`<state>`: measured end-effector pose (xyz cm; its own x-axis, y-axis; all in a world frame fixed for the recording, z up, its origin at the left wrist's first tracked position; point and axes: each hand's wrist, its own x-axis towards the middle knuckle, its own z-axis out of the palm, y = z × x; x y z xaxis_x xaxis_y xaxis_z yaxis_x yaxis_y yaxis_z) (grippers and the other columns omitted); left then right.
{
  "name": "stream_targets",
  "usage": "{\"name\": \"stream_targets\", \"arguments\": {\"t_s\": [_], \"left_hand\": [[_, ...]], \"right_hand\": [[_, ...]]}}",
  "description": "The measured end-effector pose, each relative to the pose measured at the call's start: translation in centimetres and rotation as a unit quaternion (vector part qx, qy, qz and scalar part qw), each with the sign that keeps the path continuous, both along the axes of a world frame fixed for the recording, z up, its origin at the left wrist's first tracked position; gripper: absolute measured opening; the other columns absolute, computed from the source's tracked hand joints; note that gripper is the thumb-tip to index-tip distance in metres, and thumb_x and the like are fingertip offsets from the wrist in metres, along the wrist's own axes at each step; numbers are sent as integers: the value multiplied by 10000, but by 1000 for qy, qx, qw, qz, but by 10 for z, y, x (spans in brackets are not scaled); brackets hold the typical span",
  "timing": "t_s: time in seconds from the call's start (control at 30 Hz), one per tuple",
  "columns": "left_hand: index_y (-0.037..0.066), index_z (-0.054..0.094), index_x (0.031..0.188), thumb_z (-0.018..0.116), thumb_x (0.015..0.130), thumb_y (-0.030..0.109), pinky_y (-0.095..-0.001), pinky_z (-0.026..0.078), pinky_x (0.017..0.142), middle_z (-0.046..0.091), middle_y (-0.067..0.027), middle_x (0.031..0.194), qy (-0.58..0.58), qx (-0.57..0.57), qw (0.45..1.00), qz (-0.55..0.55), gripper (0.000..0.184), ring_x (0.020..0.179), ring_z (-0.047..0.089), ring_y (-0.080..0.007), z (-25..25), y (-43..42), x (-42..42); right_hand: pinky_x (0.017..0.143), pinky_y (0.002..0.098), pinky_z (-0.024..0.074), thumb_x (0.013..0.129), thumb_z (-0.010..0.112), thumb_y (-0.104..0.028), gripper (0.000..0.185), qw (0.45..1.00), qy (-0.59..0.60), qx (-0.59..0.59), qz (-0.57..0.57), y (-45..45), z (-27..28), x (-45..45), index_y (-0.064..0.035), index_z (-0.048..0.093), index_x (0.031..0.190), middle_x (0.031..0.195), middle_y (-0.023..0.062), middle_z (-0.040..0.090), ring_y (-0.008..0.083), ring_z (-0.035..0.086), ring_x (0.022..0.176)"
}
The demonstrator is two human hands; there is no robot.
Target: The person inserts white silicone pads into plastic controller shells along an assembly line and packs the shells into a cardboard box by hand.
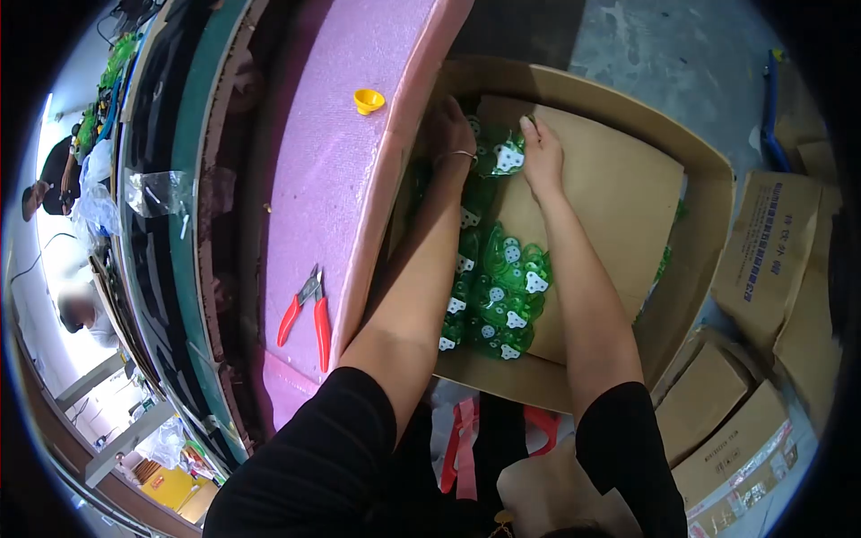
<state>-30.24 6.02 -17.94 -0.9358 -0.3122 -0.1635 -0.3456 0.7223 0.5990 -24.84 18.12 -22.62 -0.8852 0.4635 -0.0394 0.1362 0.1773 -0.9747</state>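
Both of my hands reach into a large open cardboard box [704,260]. My right hand [543,158] pinches the edge of a green transparent piece with a white patterned part [508,160], near the far end of the box. Just left of it, my left hand [448,134] is by the box's left wall, beside the same green pieces; its fingers are too dark to make out. More green pieces with white parts [513,291] lie in rows nearer to me. A flat cardboard sheet [610,188] covers the right part of the box's contents.
On the pink-covered table [314,179] to the left are a yellow cup-shaped piece [369,101] and red-handled cutters [309,314]. Other cardboard boxes [767,251] stand at the right. Two people [61,179] are at the far left.
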Motion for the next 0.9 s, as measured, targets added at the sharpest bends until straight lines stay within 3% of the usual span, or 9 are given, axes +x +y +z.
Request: {"name": "stream_targets", "arguments": {"t_s": [0.03, 0.13, 0.23, 0.33, 0.43, 0.77, 0.9], "left_hand": [[-84, 514, 1055, 301, 904, 394, -494, 400, 833, 515, -337, 1041, -9, 11, 1000, 16, 545, 971, 519, -427, -6, -4, -2], [-70, 415, 1204, 292, 904, 407, -470, 325, 952, 427, -315, 1212, 49, -112, 992, 32, 577, 1125, 427, -416, -23, -8, 0], [-64, 314, 1283, 316, 901, 393, -449, 232, 1027, 329, -283, 1318, 28, -74, 997, 19, 596, 1214, 326, -416, -28, -9, 0], [-62, 303, 1290, 354, 895, 371, -440, 232, 1031, 317, -285, 1322, 74, -73, 994, 17, 589, 1225, 312, -403, -36, -5, 8], [-33, 366, 1256, 330, 901, 407, -442, 287, 985, 404, -246, 1259, 114, -149, 982, 12, 567, 1182, 367, -376, -47, -6, 18], [-82, 341, 1261, 360, 898, 378, -434, 248, 1024, 354, -292, 1286, 94, -149, 984, 9, 586, 1215, 334, -386, -50, -9, 21], [-84, 323, 1271, 372, 893, 381, -441, 226, 1033, 330, -297, 1303, 63, -121, 991, -14, 601, 1215, 326, -400, 0, 8, 39]], "right_hand": [[838, 380, 417, 880, 485, -313, 340, 998, -55, 14, 12, -7, -1, -1, -65, 574, 1096, 1017, 196, 555, 341, 539, 956], [852, 387, 408, 889, 468, -295, 345, 999, -41, 22, 2, -22, -15, -4, -48, 563, 1110, 1045, 193, 550, 344, 525, 981], [863, 375, 403, 890, 467, -269, 351, 998, -53, 39, 0, -27, -21, 0, -21, 546, 1126, 1063, 180, 548, 335, 520, 999], [865, 363, 403, 887, 474, -256, 351, 998, -64, 20, 1, -26, -23, 5, -16, 540, 1135, 1082, 177, 541, 326, 521, 1003], [872, 352, 399, 884, 481, -247, 352, 998, -65, 10, 8, -28, -21, 11, -11, 534, 1141, 1108, 171, 530, 314, 518, 1018], [922, 348, 381, 885, 479, -229, 369, 998, -37, 39, 28, -36, -30, 20, -15, 495, 1186, 1204, 151, 495, 305, 486, 1094], [946, 364, 362, 890, 466, -262, 419, 996, -52, 44, 60, -36, -29, 21, -10, 452, 1225, 1226, 184, 472, 335, 463, 1116]]}}
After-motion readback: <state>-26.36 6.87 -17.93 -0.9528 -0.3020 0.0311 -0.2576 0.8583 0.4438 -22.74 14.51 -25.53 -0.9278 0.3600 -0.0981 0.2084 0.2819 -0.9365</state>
